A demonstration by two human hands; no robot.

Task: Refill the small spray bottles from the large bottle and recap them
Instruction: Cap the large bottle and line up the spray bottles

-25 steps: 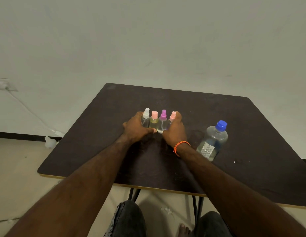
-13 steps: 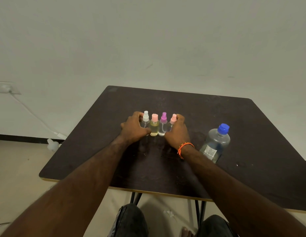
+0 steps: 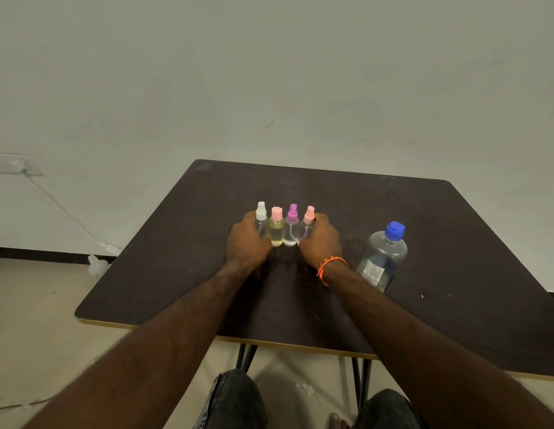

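Left hand [image 3: 248, 243] and right hand [image 3: 319, 241] clamp the upright spray bottles [image 3: 283, 229]; large bottle [image 3: 382, 258] stands just right of the right hand (nearer arm)

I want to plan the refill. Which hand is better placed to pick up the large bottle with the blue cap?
Probably the right hand. It rests at the right end of the spray bottle row, and the large bottle stands just beyond it. The left hand would have to cross over the row.

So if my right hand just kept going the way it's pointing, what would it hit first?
The right hand points away from you, already against the right-most pink-capped spray bottle. Beyond it there is only bare table, then probably the wall; depth is unclear.
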